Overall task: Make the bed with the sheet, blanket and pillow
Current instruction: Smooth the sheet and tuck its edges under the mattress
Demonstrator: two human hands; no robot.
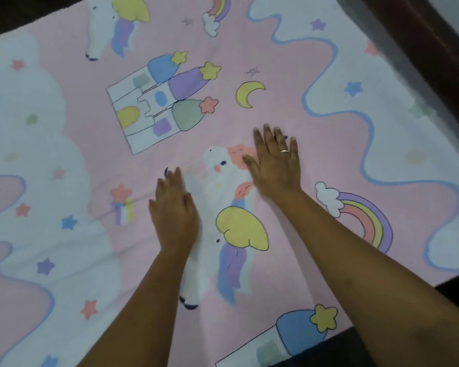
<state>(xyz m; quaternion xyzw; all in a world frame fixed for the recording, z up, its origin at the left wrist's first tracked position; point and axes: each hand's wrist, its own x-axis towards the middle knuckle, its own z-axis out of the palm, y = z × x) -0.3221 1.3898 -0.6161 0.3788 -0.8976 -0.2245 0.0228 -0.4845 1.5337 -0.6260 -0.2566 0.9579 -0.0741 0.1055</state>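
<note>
A pink sheet (284,75) printed with unicorns, castles, rainbows and white clouds lies spread flat across the bed and fills most of the view. My left hand (174,207) lies palm down on it, fingers straight, over the printed unicorn's front. My right hand (276,162) also presses flat on the sheet, fingers spread, a ring on one finger, just right of the unicorn's head. Neither hand grips the cloth. No blanket or pillow is in view.
The dark wooden bed frame (440,59) runs along the right side past the sheet's edge. The sheet's near edge ends over a dark area (329,353) at the bottom right. Dark floor (11,17) shows at the top left.
</note>
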